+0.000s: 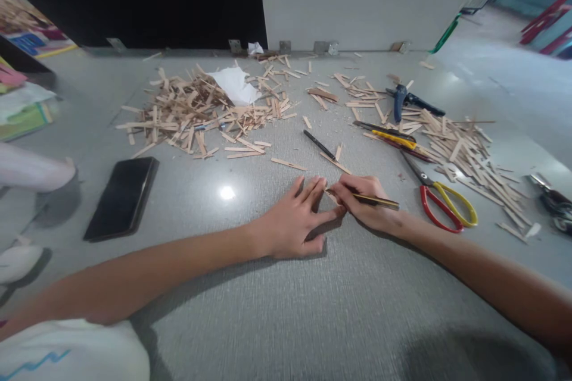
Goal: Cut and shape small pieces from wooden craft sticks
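Note:
My right hand (366, 202) is closed round a dark pencil (378, 200) with a gold stripe, its tip pointing down and left. Beside it, my left hand (304, 214) lies on the grey surface with fingers stretched and spread. Its fingertips rest against a small pale wooden piece (330, 195) at the pencil tip, mostly hidden by both hands. Just beyond the hands are a black pen (319, 144) and a few loose wooden sticks (288, 164). Scissors (440, 196) with one red and one yellow handle lie right of my right hand.
A heap of wooden sticks (187, 107) with white tissue (235, 84) lies back left, another stick pile (469, 149) at right. Near that are a yellow cutter (393, 138) and a dark blue tool (400, 101). A phone (121, 197) lies left. An upright panel (357, 0) bounds the back.

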Demonstrator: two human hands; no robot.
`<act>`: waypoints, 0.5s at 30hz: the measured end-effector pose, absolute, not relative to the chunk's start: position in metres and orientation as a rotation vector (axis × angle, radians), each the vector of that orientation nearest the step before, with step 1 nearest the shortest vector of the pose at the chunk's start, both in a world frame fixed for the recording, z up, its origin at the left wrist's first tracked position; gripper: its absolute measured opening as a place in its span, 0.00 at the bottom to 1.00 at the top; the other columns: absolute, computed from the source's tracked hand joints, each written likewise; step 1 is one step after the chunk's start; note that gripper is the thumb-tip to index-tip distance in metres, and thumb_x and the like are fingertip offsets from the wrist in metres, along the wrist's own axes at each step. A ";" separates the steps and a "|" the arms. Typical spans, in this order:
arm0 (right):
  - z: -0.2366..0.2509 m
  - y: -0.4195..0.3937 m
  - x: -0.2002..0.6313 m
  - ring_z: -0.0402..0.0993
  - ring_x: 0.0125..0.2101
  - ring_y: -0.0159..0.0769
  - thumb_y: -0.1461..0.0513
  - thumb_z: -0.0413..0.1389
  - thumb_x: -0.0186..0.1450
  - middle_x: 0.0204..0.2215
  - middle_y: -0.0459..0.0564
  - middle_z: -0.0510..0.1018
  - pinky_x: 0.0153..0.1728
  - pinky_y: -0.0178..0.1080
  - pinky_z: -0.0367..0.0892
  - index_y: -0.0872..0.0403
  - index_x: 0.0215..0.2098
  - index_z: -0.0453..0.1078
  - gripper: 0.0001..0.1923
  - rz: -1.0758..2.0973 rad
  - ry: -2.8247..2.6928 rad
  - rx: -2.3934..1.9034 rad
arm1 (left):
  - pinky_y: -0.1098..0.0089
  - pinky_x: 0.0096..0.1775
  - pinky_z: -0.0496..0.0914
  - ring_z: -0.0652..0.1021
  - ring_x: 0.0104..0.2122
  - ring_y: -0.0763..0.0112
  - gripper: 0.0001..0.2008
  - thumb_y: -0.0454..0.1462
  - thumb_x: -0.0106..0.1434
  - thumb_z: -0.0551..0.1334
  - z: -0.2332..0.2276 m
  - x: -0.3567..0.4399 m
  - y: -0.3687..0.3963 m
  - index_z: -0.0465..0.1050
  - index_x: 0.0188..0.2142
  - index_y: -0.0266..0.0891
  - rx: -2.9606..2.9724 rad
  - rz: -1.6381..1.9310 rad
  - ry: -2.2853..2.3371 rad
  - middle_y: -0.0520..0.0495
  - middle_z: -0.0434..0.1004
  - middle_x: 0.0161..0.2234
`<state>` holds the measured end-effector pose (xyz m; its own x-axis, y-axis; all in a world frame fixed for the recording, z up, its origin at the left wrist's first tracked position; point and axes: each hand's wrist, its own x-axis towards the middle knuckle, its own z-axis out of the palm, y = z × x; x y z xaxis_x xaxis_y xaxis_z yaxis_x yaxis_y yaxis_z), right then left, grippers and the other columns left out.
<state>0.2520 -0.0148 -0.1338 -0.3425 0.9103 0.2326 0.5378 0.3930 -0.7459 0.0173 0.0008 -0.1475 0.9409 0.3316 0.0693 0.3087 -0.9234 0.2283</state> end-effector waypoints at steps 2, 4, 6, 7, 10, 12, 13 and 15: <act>-0.133 -0.014 0.251 0.63 0.21 0.29 0.54 0.49 0.80 0.20 0.41 0.67 0.25 0.36 0.58 0.50 0.26 0.60 0.23 0.712 -2.037 -1.220 | 0.29 0.69 0.52 0.54 0.76 0.28 0.32 0.47 0.76 0.59 -0.147 0.018 0.001 0.60 0.75 0.42 2.885 0.155 0.485 0.24 0.52 0.76; -0.133 -0.014 0.249 0.60 0.20 0.29 0.55 0.49 0.80 0.20 0.40 0.64 0.24 0.36 0.57 0.49 0.26 0.57 0.23 0.657 -2.071 -1.175 | 0.29 0.69 0.53 0.54 0.76 0.28 0.32 0.48 0.76 0.59 -0.147 0.019 0.001 0.60 0.75 0.43 2.890 0.170 0.494 0.24 0.53 0.76; -0.133 -0.014 0.247 0.56 0.20 0.29 0.57 0.48 0.80 0.20 0.39 0.61 0.24 0.36 0.56 0.49 0.27 0.55 0.22 0.603 -2.107 -1.106 | 0.29 0.69 0.54 0.55 0.76 0.28 0.31 0.49 0.76 0.59 -0.147 0.019 0.000 0.61 0.74 0.44 2.891 0.194 0.504 0.25 0.54 0.76; -0.133 -0.014 0.246 0.54 0.20 0.29 0.58 0.48 0.80 0.21 0.38 0.59 0.24 0.36 0.55 0.48 0.28 0.54 0.21 0.579 -2.118 -1.074 | 0.30 0.69 0.54 0.56 0.75 0.28 0.31 0.49 0.75 0.60 -0.147 0.019 0.000 0.63 0.73 0.44 2.892 0.204 0.506 0.25 0.55 0.76; -0.134 -0.013 0.245 0.53 0.20 0.28 0.62 0.48 0.80 0.21 0.38 0.59 0.23 0.36 0.54 0.48 0.29 0.53 0.19 0.534 -2.153 -1.035 | 0.30 0.69 0.55 0.57 0.75 0.29 0.29 0.49 0.75 0.60 -0.146 0.020 0.000 0.66 0.71 0.44 2.890 0.216 0.509 0.25 0.57 0.75; -0.134 -0.013 0.246 0.54 0.20 0.28 0.63 0.47 0.80 0.22 0.38 0.59 0.23 0.35 0.53 0.48 0.30 0.53 0.19 0.498 -2.188 -0.999 | 0.30 0.69 0.56 0.58 0.75 0.28 0.28 0.49 0.76 0.60 -0.145 0.020 0.000 0.67 0.71 0.44 2.889 0.207 0.521 0.25 0.57 0.75; -0.135 -0.012 0.246 0.54 0.20 0.28 0.63 0.47 0.80 0.22 0.38 0.60 0.23 0.35 0.53 0.48 0.30 0.53 0.18 0.478 -2.208 -0.974 | 0.30 0.69 0.56 0.57 0.75 0.28 0.28 0.49 0.76 0.60 -0.144 0.020 0.000 0.67 0.71 0.44 2.888 0.197 0.530 0.25 0.57 0.75; -0.136 -0.012 0.248 0.54 0.20 0.28 0.64 0.47 0.79 0.22 0.38 0.60 0.23 0.35 0.53 0.48 0.31 0.54 0.17 0.440 -2.241 -0.932 | 0.30 0.69 0.55 0.57 0.75 0.28 0.28 0.49 0.76 0.60 -0.143 0.021 -0.001 0.68 0.70 0.44 2.885 0.177 0.547 0.25 0.57 0.75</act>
